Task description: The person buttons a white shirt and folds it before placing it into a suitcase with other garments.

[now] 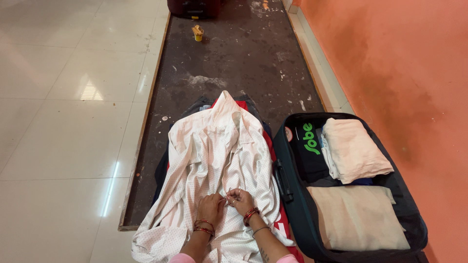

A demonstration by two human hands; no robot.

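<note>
Glossy cream floor tiles [63, 122] stretch off to my left, and a salmon-orange painted wall [404, 63] rises on my right; between them runs a dark, stained strip of flooring [234, 53] spattered with pale flecks. On that strip, straight before me, lies a white shirt of thin fabric with tiny dots [214, 151], spread out with its collar end pointing away from me and its hem reaching my arms. It rests over a red garment [269, 146] and a dark garment [162, 170], whose edges show around it. My left hand [210, 207] and right hand [240, 199] are close together on the shirt's middle, near its lower part, fingertips pinching a small bit of the cloth between them; what exactly they pinch is too small to tell. Red bangles [204, 226] ring my left wrist, and more sit on the right. Just beside the shirt on my right stands an open dark teal soft suitcase [292, 209]. Inside it lie a folded pale peach cloth [353, 148] at the far end, a black garment with green lettering [307, 146] next to it, and a folded beige cloth [358, 216] at the near end. Far up the strip stands a small yellow container [197, 32], and beyond it the dark maroon base of a bag [193, 8] at the top edge.
</note>
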